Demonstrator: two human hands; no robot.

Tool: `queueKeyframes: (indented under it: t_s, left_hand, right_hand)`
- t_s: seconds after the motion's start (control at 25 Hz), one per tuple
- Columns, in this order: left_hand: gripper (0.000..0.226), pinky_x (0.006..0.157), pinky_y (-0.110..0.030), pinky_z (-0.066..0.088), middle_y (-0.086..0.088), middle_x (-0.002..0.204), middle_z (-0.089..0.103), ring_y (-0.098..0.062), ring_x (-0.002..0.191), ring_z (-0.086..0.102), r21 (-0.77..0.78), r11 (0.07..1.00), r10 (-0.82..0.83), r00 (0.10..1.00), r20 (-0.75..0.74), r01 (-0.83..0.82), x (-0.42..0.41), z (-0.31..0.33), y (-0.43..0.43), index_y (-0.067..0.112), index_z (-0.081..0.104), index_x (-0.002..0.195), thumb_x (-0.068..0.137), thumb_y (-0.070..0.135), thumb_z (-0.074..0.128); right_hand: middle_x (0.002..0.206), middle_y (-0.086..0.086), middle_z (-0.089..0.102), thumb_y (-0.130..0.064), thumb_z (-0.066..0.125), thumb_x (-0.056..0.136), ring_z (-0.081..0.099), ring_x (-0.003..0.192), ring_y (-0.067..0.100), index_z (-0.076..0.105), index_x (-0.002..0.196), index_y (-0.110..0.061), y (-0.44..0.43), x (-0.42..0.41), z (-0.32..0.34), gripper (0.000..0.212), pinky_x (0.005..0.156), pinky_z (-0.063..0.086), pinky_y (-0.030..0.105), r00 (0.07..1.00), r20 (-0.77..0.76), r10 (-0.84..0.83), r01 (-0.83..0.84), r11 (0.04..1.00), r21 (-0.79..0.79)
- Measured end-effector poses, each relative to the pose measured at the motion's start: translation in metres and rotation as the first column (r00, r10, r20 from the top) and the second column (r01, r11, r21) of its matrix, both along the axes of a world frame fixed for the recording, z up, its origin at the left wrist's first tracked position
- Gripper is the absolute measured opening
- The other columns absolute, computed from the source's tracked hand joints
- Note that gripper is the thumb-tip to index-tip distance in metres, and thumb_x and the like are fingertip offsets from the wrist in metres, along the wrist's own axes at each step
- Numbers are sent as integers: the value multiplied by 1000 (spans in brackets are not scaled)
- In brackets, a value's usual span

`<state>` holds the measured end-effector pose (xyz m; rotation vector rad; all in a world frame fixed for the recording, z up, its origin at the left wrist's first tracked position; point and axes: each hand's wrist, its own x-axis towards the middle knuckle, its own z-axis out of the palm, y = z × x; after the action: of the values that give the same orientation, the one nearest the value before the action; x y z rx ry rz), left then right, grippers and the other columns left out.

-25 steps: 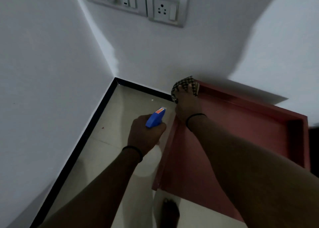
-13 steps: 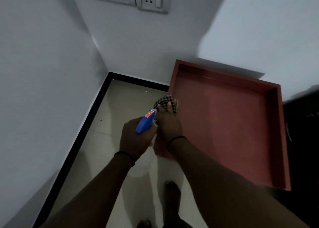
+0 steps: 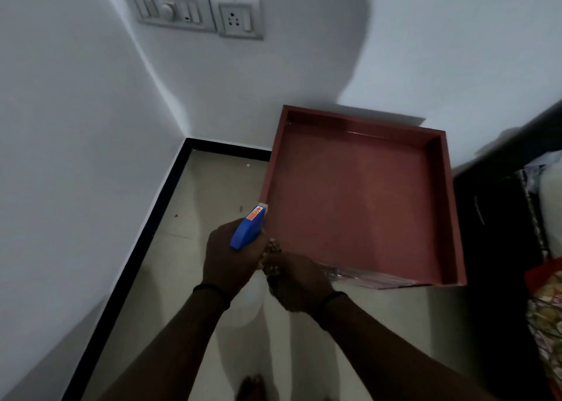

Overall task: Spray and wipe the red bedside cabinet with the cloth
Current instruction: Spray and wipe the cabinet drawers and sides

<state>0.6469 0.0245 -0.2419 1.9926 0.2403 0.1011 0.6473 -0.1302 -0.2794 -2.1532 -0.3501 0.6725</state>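
Presently, red bedside cabinet [image 3: 359, 206]: at two o'clock from the hands, against the wall.
Left hand [image 3: 226, 257]: grips spray bottle [image 3: 246, 229], nozzle toward twelve o'clock, kept ready.
Right hand [image 3: 299, 282]: seemingly clutches cloth [image 3: 272, 259] at cabinet's seven o'clock corner, for wiping.

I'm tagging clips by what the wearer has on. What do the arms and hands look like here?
The left forearm and right forearm are bare, no sleeves in view. The left hand and right hand wear no gloves. Each wrist carries a thin dark band: left wrist band and right wrist band. Too dim to tell about rings.
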Motion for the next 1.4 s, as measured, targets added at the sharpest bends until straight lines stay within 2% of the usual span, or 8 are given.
queueKeyframes:
  t_s: [0.16, 0.36, 0.6, 0.76, 0.92, 1.12, 1.28, 1.4]
  left_hand:
    - [27, 52, -44, 54, -15, 51, 59, -24, 42, 58, -56, 998, 15, 1000, -13, -15, -10, 6, -50, 0, 61, 68, 76, 26, 61]
    - [27, 49, -53, 50, -24, 56, 54, -40, 48, 56, -116, 993, 0, 1000, -19, -2, -18, -8, -110, -6, 58, 72, 74, 20, 62]
    - [34, 52, -51, 45, -26, 58, 52, -45, 55, 51, -95, 995, 1, 1000, 12, 1, -20, -44, -146, -3, 53, 68, 73, 31, 59]
    - [26, 49, -48, 45, -21, 55, 52, -42, 52, 52, -38, 997, 64, 993, 102, -60, -28, -63, -146, 2, 53, 66, 79, 23, 61]
    - [24, 47, -41, 45, -14, 52, 54, -35, 47, 53, -18, 1000, 11, 988, 156, -8, -39, -77, -150, 7, 55, 64, 82, 18, 65]
    - [28, 47, -41, 39, -17, 52, 49, -38, 49, 49, -77, 996, -28, 985, 169, 41, -37, -87, -157, 4, 52, 64, 77, 27, 61]
    - [30, 48, -41, 38, -19, 53, 44, -31, 46, 41, -119, 992, -28, 986, 167, 49, -13, -98, -167, 4, 47, 61, 71, 30, 60]
    - [37, 51, -49, 46, -29, 56, 46, -41, 47, 47, -201, 978, -29, 987, 157, 60, 2, -111, -182, -4, 48, 66, 66, 30, 62]
  right_hand:
    - [78, -8, 71, 13, 54, 83, 65, 78, 18, 72, 79, -18, -79, -16, 9, 37, 67, 52, 19, 853, -199, -482, 513, 845, 152]
    - [81, -3, 76, 16, 49, 86, 71, 76, 11, 73, 84, -16, -140, -19, 9, 40, 66, 56, 21, 582, -395, -711, 811, 544, 216]
    - [92, 8, 75, 7, 56, 82, 70, 90, 26, 72, 82, -21, -156, 13, -10, 33, 83, 58, 38, 431, -292, -854, 890, 349, 294]
    - [89, 1, 74, 9, 52, 87, 71, 85, 17, 72, 86, -20, -164, 13, -7, 36, 74, 60, 29, 353, -237, -905, 878, 233, 419]
    - [99, 5, 75, 5, 51, 89, 72, 94, 19, 73, 101, -10, -176, 3, -17, 30, 83, 60, 34, 313, -175, -933, 850, 193, 491]
    - [72, -5, 74, 12, 46, 90, 71, 75, 17, 69, 84, -15, -173, 4, -10, 35, 57, 56, 21, 196, -314, -929, 787, -42, 616]
    - [84, 3, 75, 15, 42, 91, 72, 72, 8, 69, 92, -6, -183, 36, -15, 35, 57, 57, 22, 297, -193, -935, 626, 38, 779]
    - [120, 3, 70, 5, 47, 89, 67, 108, 19, 71, 116, -13, -205, 62, -54, 41, 91, 57, 42, 295, 201, -934, 545, 338, 767]
